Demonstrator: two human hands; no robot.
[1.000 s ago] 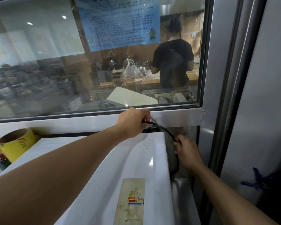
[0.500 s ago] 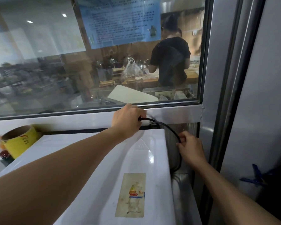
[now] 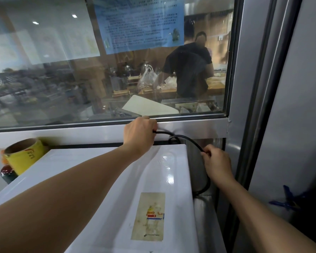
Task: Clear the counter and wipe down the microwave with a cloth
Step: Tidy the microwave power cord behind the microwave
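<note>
Head view: behind the white microwave (image 3: 106, 179), a black cord (image 3: 188, 139) is gripped by the left hand (image 3: 140, 133); beside it, pinched by the right hand (image 3: 217, 163).

Restaurant kitchen: microwave (image 3: 102, 189), serving window (image 3: 117, 70)

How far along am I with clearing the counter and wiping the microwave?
Early. Done: nothing clearly visible; no cloth is in view. In hand: your left hand and right hand both grip the black cord behind the white microwave. Left: the yellow tape roll sits beside the microwave, and the microwave's top, with its stained label, looks unwiped.
</note>
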